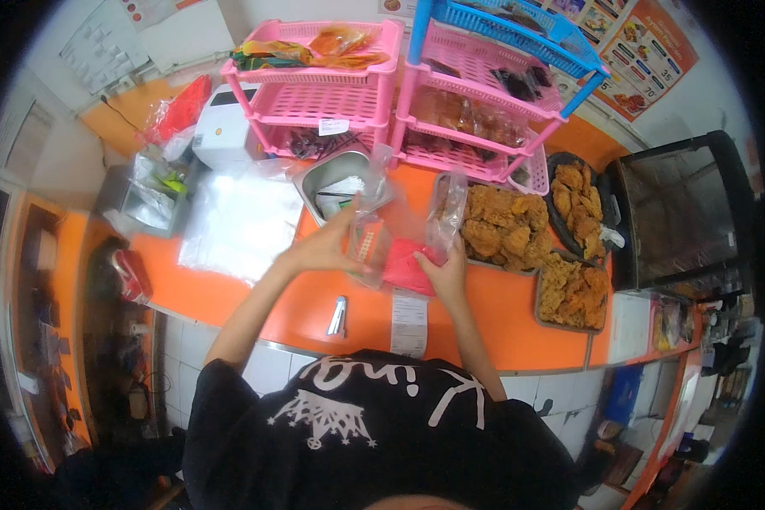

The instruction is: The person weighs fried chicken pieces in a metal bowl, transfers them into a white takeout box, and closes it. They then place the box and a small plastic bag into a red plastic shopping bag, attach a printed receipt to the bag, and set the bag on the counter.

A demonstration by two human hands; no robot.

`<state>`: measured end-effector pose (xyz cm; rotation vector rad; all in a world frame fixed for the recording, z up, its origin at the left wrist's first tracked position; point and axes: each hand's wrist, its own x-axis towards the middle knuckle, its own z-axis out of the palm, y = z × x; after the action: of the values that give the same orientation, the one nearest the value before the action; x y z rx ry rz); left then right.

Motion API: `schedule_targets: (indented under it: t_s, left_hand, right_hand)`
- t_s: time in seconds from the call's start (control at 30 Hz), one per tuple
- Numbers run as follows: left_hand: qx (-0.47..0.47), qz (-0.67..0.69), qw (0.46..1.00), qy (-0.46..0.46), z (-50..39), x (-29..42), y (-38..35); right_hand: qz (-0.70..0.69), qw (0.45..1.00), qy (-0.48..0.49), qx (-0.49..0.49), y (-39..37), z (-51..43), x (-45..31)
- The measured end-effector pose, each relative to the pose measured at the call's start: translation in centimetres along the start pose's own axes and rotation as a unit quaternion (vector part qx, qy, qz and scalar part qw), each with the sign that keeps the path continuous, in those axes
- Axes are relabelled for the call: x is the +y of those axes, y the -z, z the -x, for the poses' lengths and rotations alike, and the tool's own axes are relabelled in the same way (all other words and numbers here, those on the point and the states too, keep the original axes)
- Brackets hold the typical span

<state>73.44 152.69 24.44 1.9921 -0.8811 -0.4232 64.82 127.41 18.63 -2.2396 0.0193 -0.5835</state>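
In front of me stands a clear plastic bag [368, 245] with print on its left side, blurred by motion. A bright pinkish-red thing [407, 264], perhaps a packet or bag, lies in or against it. My left hand [322, 247] is at the left side of the bag, thumb and fingers spread wide; whether it grips the film is unclear. My right hand [447, 271] pinches the right side, its thumb on the red thing. A printed paper receipt [409, 323] lies just below. Left of that is a small light-blue stapler [337, 316] on the orange counter [277, 322].
Fried chicken fills a metal tray [482, 262], a second tray [572, 329] and a black plate [561, 233] at right. Behind are a steel container [305, 185], pink racks [315, 101] and a white printer [223, 134]. Clear plastic sheets or bags [239, 220] lie left; a dark glass-fronted cabinet [682, 210] stands right.
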Motion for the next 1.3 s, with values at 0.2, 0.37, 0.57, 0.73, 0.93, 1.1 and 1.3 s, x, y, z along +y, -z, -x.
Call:
schedule_targets:
  t_s: [0.2, 0.37, 0.57, 0.73, 0.93, 1.1, 1.3]
  left_hand:
    - [0.012, 0.139, 0.99, 0.012, -4.3, -3.7, -7.1]
    - [0.122, 0.592, 0.796, -0.037, -4.8, -2.5, -9.2]
    - [0.181, 0.568, 0.801, 0.057, -5.0, -2.4, -8.3]
    - [0.175, 0.603, 0.774, 0.083, -5.6, -1.1, -8.0]
    - [0.192, 0.466, 0.863, 0.024, -2.8, 1.4, -7.1]
    - [0.14, 0.239, 0.96, -0.027, 0.0, 1.9, -6.5]
    - [0.285, 0.259, 0.92, 0.075, 0.2, 2.0, -4.6]
  right_hand:
    - [-0.191, 0.98, -0.041, -0.024, -0.9, -0.7, -1.2]
    - [-0.419, 0.9, -0.096, 0.069, -0.4, -1.5, -2.2]
    - [-0.478, 0.858, -0.184, 0.052, 2.2, -2.5, -4.2]
    - [-0.327, 0.941, 0.017, -0.082, 3.9, -4.9, -7.6]
    - [-0.213, 0.954, 0.133, -0.163, 2.5, -8.8, -11.1]
    - [-0.203, 0.935, 0.22, -0.192, -0.8, -8.6, -13.4]
    - [-0.208, 0.938, 0.188, -0.203, 1.4, -9.8, -11.6]
